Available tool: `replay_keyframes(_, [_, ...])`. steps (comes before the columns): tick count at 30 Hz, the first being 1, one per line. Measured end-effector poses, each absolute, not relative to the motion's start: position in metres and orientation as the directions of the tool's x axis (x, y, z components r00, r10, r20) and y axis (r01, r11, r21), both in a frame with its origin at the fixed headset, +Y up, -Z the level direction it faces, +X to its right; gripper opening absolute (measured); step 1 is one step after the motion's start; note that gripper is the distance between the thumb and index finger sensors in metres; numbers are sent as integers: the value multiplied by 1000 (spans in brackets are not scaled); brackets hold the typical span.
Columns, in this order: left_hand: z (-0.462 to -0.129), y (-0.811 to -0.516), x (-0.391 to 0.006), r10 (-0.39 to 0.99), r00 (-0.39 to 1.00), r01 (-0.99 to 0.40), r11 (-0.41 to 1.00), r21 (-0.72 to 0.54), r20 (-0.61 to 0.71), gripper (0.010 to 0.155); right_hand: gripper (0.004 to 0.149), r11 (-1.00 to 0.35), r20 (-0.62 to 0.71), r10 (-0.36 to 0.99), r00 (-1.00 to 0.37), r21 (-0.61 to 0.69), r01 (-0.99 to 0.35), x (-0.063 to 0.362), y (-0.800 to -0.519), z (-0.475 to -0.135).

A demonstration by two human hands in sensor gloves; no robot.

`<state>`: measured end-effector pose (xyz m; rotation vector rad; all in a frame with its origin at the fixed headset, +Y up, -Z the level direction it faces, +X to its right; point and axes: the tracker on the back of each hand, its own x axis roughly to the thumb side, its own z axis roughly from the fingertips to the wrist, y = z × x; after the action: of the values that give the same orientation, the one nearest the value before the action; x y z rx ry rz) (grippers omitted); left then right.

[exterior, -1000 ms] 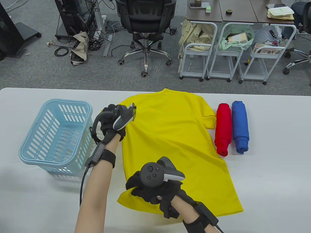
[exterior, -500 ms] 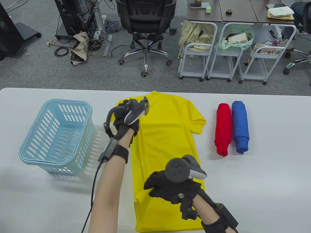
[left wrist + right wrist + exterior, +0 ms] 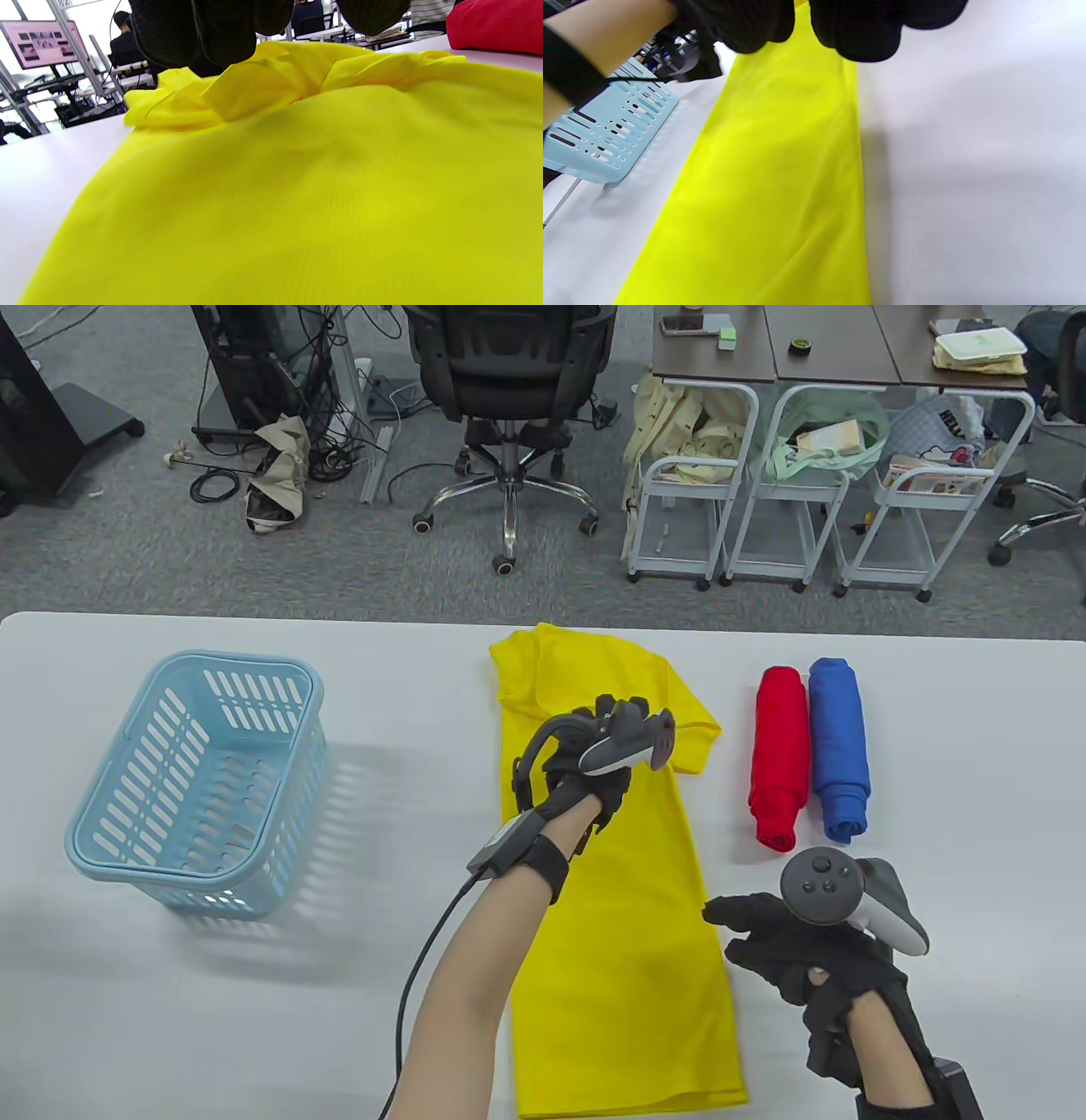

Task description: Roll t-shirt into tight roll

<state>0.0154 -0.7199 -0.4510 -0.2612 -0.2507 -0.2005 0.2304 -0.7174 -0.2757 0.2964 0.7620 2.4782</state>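
Table view shows my left hand (image 3: 594, 759) resting flat-fingered on the yellow t-shirt (image 3: 628, 933), folded into a long strip mid-table, while my right hand (image 3: 806, 954) hovers empty and loose beside it; I judge rolling from one end comes next.

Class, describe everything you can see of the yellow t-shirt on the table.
The yellow t-shirt is thin, smooth fabric, folded lengthwise into a long strip lying flat on the white table. One sleeve sticks out on its right near the collar end. The left hand rests on its upper part; the right hand hovers beside it, apparently not touching.
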Motion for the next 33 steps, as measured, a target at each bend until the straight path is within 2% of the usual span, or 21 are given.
replay_keyframes(4, [-418, -736, -22, -86, 956, 183, 923, -339, 280, 67, 57, -708, 58, 514, -856, 592, -385, 204, -734, -291])
replay_keyframes(6, [-398, -751, -36, -38, 949, 177, 885, -431, 313, 70, 60, -725, 81, 462, -883, 608, -323, 187, -740, -297])
replay_keyframes(9, [-368, -782, -51, -32, 923, 270, 764, -586, 383, 75, 65, -764, 118, 369, -922, 603, -228, 166, -748, -304])
replay_keyframes(11, [-350, -790, -59, -99, 891, 355, 762, -542, 444, 76, 68, -775, 148, 331, -932, 605, -180, 154, -756, -306])
replay_keyframes(21, [-284, -783, -100, -16, 878, 324, 757, -568, 479, 79, 74, -783, 283, 187, -941, 622, 32, 117, -779, -286])
replay_keyframes(24, [-270, -782, -104, 13, 889, 288, 762, -580, 458, 79, 75, -792, 330, 135, -934, 602, 98, 111, -775, -277])
replay_keyframes(27, [-264, -790, -106, 10, 891, 292, 752, -591, 454, 80, 69, -804, 329, 173, -928, 592, 60, 113, -765, -282])
replay_keyframes(30, [-265, -793, -108, 23, 893, 289, 736, -611, 450, 80, 63, -811, 225, 242, -944, 581, -69, 133, -742, -303])
replay_keyframes(33, [-265, -794, -108, 25, 892, 289, 736, -612, 451, 80, 64, -784, 95, 277, -956, 598, -167, 152, -723, -331])
